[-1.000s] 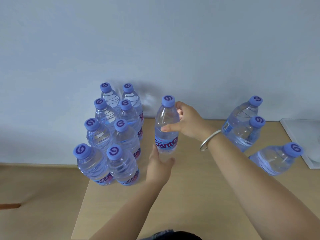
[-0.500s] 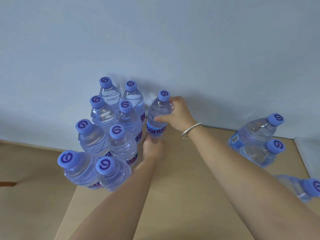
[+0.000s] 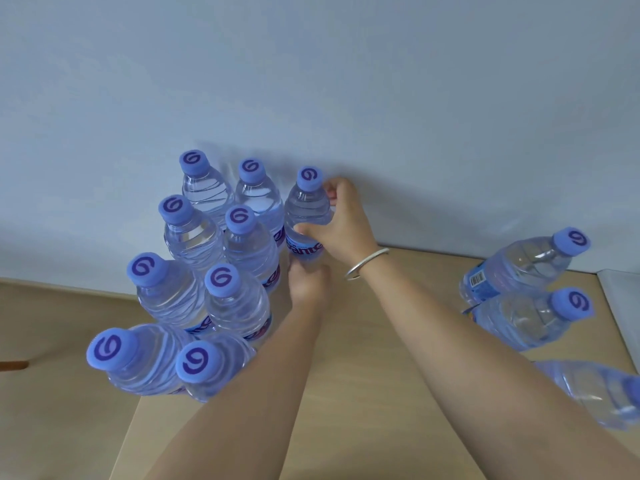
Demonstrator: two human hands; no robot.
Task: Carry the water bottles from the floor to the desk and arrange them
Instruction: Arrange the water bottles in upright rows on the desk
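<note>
A clear water bottle (image 3: 306,206) with a purple cap stands upright at the back of the wooden desk (image 3: 363,393), touching the wall. My right hand (image 3: 341,226), with a silver bangle on the wrist, grips its side. My left hand (image 3: 306,284) presses against its base from the front. To its left, several matching bottles (image 3: 194,237) stand in two rows running toward me. At the right edge of the desk, three more bottles (image 3: 519,268) stand apart from the group.
A pale blue wall (image 3: 381,98) rises right behind the desk. The desk's left edge runs under the nearest bottles, with floor (image 3: 52,341) beyond it. A white object (image 3: 621,292) sits at the far right.
Both hands have pushed the held bottle away from me to the wall, beside the back row of the group. The view has tilted downward and closer.
</note>
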